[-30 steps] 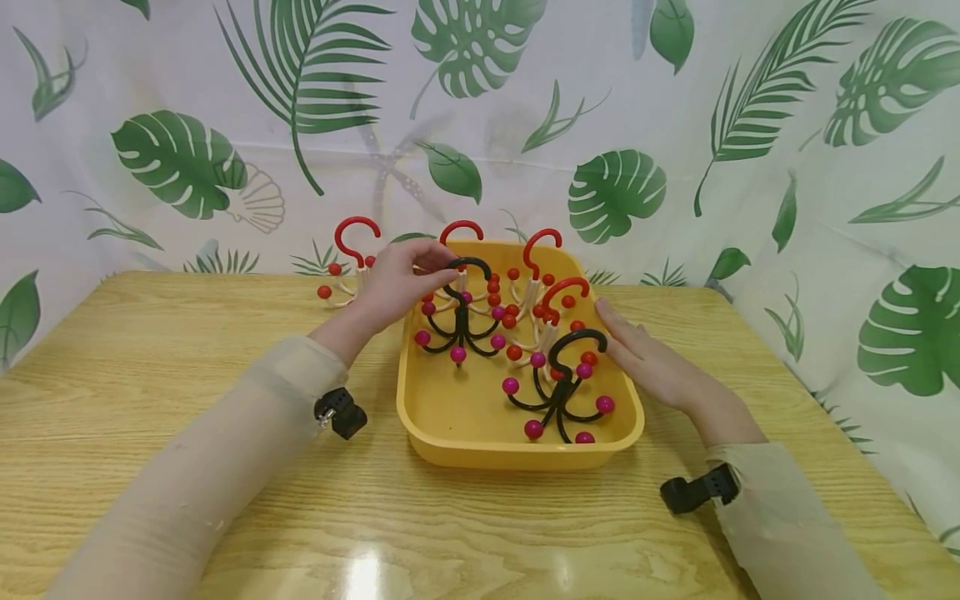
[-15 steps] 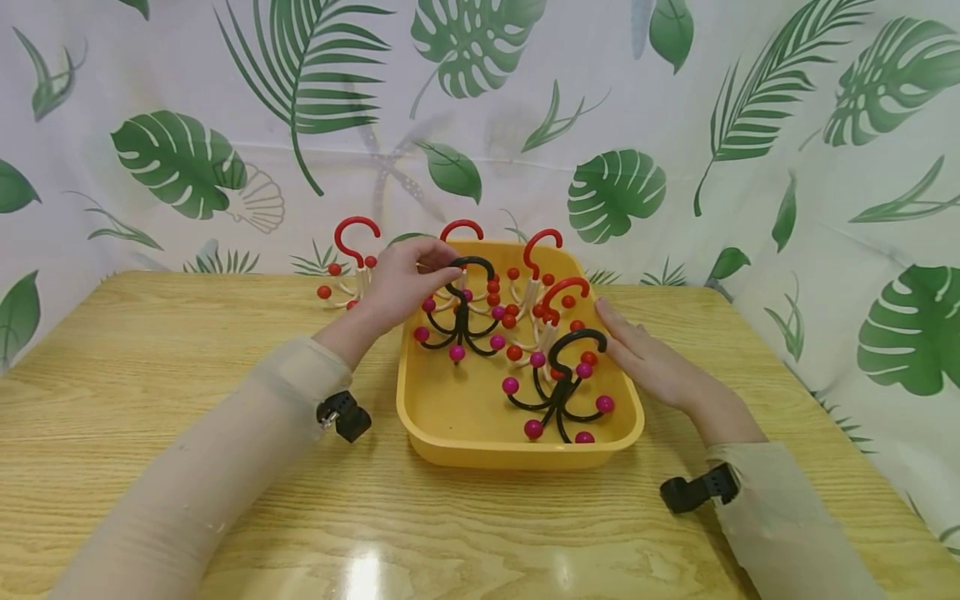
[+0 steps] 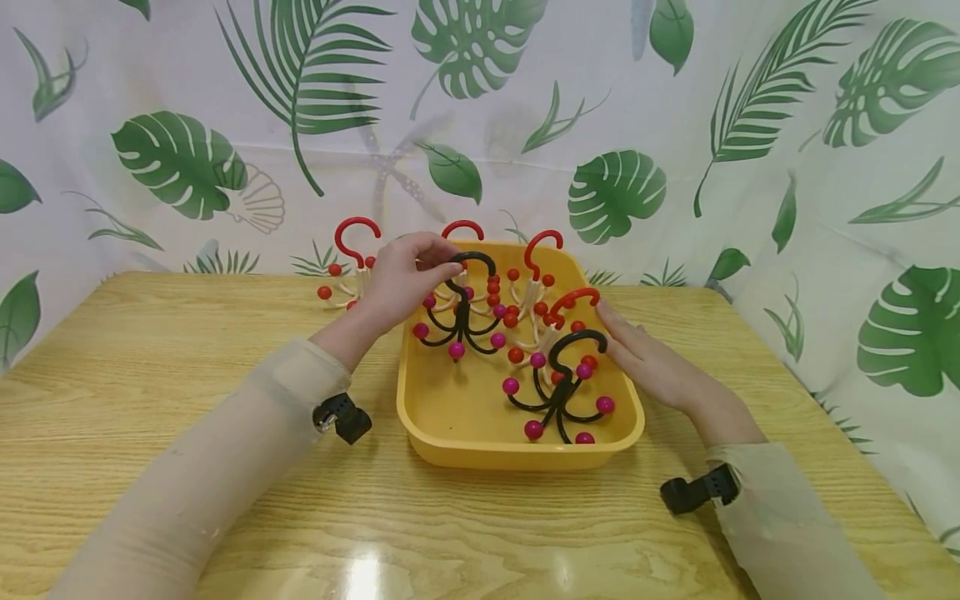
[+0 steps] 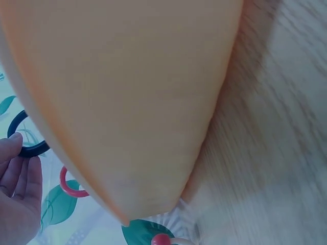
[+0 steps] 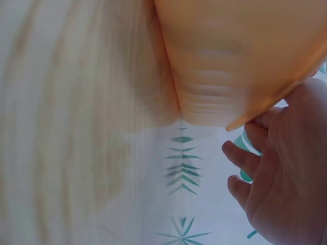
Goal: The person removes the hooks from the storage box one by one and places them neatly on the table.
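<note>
In the head view my left hand (image 3: 405, 279) pinches the black hook of a black hanger (image 3: 462, 321) with curved arms tipped by magenta balls; it stands upright in the left part of the yellow bin (image 3: 517, 454). The left wrist view shows thumb and fingers on that black ring-like hook (image 4: 34, 149). My right hand (image 3: 660, 367) lies against the bin's right rim, fingers extended; in the right wrist view its fingers (image 5: 245, 158) are spread loosely under the rim. A second black hanger (image 3: 559, 396) leans at the bin's front right.
Inside the bin stand cream hangers with red hooks and red balls: one at back left (image 3: 463, 227), one at back right (image 3: 532, 287), and a tilted red hook (image 3: 576, 298) nearer. Another red-hooked hanger (image 3: 356, 242) is on the wooden table (image 3: 225, 375), behind my left hand.
The nearer red hook has tipped down to the right, towards my right fingertips. The black hanger in my left hand has risen very slightly. My right hand stays in place.
</note>
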The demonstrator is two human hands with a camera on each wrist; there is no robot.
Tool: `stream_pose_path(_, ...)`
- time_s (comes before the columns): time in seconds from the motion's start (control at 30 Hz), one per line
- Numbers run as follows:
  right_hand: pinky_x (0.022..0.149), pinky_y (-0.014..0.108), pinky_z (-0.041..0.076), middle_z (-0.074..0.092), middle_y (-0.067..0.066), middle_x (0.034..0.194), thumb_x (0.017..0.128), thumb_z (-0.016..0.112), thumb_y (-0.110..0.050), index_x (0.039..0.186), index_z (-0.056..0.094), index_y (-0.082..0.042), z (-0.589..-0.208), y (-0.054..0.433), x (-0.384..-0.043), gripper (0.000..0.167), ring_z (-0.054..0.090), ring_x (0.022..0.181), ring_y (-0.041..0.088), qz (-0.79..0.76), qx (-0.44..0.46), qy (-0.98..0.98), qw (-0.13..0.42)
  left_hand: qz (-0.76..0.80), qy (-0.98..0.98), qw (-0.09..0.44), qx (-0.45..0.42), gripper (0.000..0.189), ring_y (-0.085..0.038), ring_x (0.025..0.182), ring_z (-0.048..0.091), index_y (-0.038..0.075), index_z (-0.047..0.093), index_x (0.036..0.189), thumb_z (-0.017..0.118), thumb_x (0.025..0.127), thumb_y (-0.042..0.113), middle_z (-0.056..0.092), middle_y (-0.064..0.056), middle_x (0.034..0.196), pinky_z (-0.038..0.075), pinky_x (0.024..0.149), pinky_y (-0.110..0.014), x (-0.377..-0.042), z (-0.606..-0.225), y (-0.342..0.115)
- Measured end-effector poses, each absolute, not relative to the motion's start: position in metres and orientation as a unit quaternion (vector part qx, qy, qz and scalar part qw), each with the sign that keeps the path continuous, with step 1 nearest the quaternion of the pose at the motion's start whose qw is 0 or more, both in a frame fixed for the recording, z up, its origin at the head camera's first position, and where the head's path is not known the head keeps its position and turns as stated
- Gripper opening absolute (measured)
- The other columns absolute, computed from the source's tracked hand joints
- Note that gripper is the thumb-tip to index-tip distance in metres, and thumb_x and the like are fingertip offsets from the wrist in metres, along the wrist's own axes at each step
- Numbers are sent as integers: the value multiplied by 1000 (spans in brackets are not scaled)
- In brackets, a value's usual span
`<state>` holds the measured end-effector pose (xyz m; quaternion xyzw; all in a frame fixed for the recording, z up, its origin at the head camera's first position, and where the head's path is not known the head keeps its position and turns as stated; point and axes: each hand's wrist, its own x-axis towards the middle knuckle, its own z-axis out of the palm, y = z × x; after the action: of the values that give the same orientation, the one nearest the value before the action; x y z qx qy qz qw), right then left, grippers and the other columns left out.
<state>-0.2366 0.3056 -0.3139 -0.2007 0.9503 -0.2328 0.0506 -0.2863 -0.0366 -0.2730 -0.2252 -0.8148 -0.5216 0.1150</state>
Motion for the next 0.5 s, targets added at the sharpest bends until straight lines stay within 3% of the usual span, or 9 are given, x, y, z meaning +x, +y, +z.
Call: stream_pose_path(0.5,113,54,-3,1,9,159,104,27,-44,154,3,-13,-314,306,-236,64,2,144,32,-236,-210,948,47,-551,-793,133,-223,18,-16,88,62,6,67,106,68,90,13,67,-4,100,52,82,-27,-281,-258,-40)
